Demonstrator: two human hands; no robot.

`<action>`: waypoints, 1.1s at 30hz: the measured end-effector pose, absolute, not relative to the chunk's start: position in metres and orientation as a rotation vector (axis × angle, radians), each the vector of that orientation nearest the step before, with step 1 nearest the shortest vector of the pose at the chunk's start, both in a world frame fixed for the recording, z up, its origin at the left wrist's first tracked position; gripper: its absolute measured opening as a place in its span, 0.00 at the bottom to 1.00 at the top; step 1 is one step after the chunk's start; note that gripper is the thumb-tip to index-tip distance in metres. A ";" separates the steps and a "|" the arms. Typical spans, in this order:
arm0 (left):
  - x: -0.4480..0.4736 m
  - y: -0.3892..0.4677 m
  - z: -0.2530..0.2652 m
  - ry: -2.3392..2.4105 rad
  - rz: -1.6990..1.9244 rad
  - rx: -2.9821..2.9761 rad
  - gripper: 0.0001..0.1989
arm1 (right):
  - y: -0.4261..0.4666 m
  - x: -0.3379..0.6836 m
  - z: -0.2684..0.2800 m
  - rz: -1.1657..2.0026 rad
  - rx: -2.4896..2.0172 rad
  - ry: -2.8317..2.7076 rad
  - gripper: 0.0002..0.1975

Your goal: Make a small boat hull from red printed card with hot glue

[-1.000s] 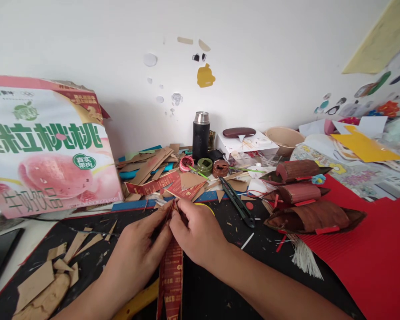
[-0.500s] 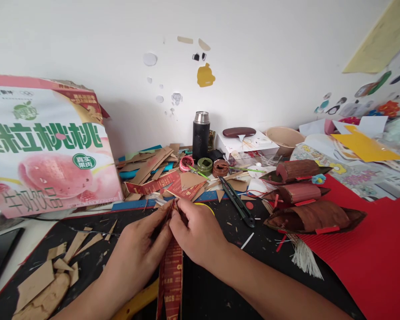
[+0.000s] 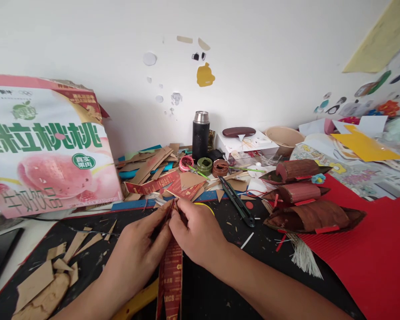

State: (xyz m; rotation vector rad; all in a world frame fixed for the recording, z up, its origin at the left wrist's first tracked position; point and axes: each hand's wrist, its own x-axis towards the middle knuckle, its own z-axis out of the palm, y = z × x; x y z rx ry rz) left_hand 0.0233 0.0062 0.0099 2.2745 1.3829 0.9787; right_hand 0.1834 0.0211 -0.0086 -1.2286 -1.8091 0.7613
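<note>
My left hand (image 3: 143, 242) and my right hand (image 3: 198, 229) meet at the middle of the black work surface. Between them they pinch the far, pointed end of a folded red printed cardboard piece (image 3: 172, 280). Its long body runs down toward me, with gold lettering on its face. The fingers of both hands are closed, and they hide most of the pinched tip. A yellow-handled tool (image 3: 136, 302) lies partly under my left forearm. To the right of my right hand rests a dark green utility knife (image 3: 236, 202).
Brown cardboard scraps (image 3: 36, 282) lie at left, before a pink drink carton (image 3: 53, 146). Behind my hands are paint pots (image 3: 205, 165), a black flask (image 3: 200, 135) and red offcuts (image 3: 153, 184). Several brown model boats (image 3: 326, 215) stand at right by red corrugated sheets (image 3: 373, 249).
</note>
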 end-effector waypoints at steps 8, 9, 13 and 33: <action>0.023 0.006 0.008 1.394 0.968 2.264 0.20 | 0.021 0.183 -0.009 0.756 -1.237 -1.819 0.09; 0.023 0.006 0.008 1.393 0.966 2.261 0.20 | 0.021 0.183 -0.009 0.755 -1.238 -1.818 0.09; 0.023 0.006 0.009 1.400 0.954 2.249 0.20 | 0.022 0.183 -0.008 0.765 -1.244 -1.816 0.09; 0.023 0.005 0.008 1.401 0.951 2.217 0.20 | 0.022 0.183 -0.008 0.754 -1.265 -1.826 0.09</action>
